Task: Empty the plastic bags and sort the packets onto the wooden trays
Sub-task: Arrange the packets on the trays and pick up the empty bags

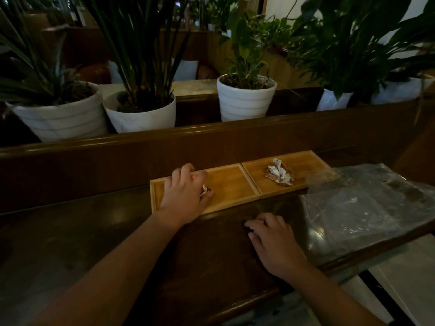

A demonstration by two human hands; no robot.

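Two wooden trays sit side by side on a dark wooden counter. My left hand (pixel 186 191) rests inside the left tray (pixel 233 187), fingers curled around small white packets (pixel 204 191) that poke out under it. The right tray (pixel 306 168) holds a small heap of white and brown packets (pixel 280 172). My right hand (pixel 273 241) lies on the counter in front of the trays, fingers bent and apart, with nothing visible in it. Clear plastic bags (pixel 367 208) lie crumpled on the counter to the right, touching the right tray's corner.
A raised wooden ledge (pixel 211 137) runs behind the trays. Several white plant pots (pixel 244 100) with tall leaves stand behind it. The counter's front edge (pixel 247 302) runs diagonally at lower right, with a pale floor beyond it.
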